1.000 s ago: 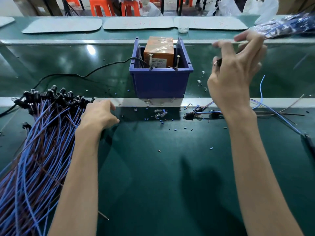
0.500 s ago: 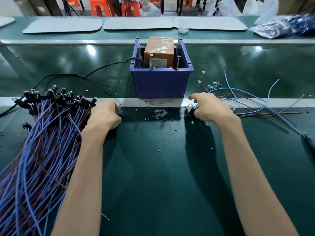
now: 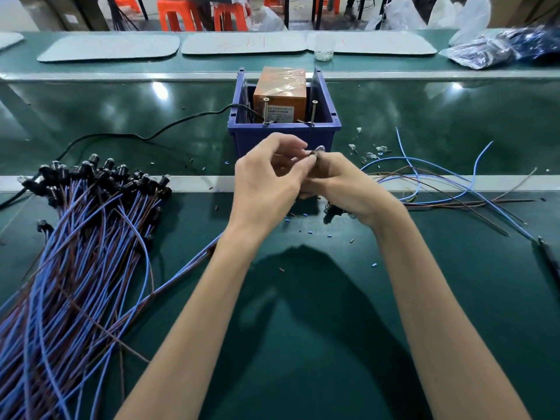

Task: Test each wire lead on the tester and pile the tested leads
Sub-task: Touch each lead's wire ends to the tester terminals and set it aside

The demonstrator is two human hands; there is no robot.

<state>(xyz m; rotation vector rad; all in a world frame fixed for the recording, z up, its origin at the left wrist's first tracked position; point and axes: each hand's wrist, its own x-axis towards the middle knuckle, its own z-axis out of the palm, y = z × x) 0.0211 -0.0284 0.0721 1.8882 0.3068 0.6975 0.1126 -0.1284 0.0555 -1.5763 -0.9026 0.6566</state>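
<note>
Just in front of the blue bin (image 3: 244,139), mid-bench, I see the wire lead (image 3: 317,150) held clear of the surface, its black head and clear tip poking out between the fingertips of both hands. The right hand (image 3: 345,186) pinches it from below with curled fingers. The left hand (image 3: 266,183) curls in too, thumb and forefinger closing on the same head. The hands hide the lead's wires from me.

Behind them the tester (image 3: 280,89), an orange box, sits in the bin, with two screws (image 3: 266,112) upright at the front rim. The pile of leads (image 3: 91,237) lies well to the left on the green bench (image 3: 469,298), black heads pointing away. A few loose leads (image 3: 439,180) sprawl to the right. A black cable (image 3: 157,133) trails left from the bin.
</note>
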